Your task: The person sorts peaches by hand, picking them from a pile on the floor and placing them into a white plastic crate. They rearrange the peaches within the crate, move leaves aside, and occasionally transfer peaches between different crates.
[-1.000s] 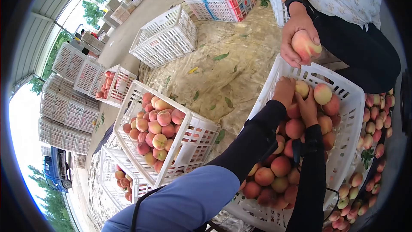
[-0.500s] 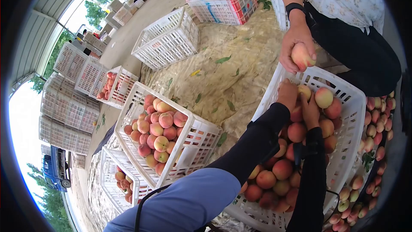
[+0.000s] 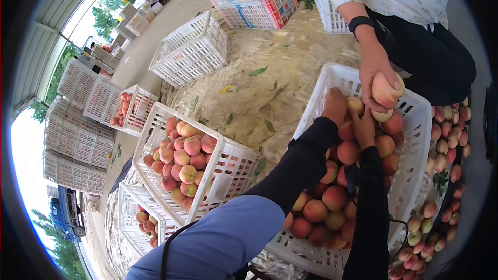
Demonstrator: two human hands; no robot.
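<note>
Starting well off to the left of your left hand, empty white crates (image 3: 78, 124) are stacked out of the way. A tilted crate (image 3: 236, 153) nearer you leans on another, likely so that its sorted peaches (image 3: 181, 158) sit in plain sight. A leaf-strewn ground sheet (image 3: 280, 72) lies between it and your hands.

Your left hand (image 3: 334, 106) is knuckles-up inside the near corner of the big crate (image 3: 332, 75), its fingers curled down onto the fruit. The palm is hidden, so you cannot tell whether it grips anything. Just to its right, touching it, sits a pale peach (image 3: 356, 105).

Your right hand (image 3: 363, 127) comes up from below that pale peach, half closed, its fingers around the underside. The cupped hold probably spares the soft skin from bruising. The fruit thus lies between your two hands, above the right fingertips.

Up and to the right of your right hand, a co-worker's hand (image 3: 374, 75) wraps a large blushed peach (image 3: 388, 91) over the crate's far side. Farther right, loose peaches (image 3: 448, 145) lie heaped outside the crate wall.
</note>
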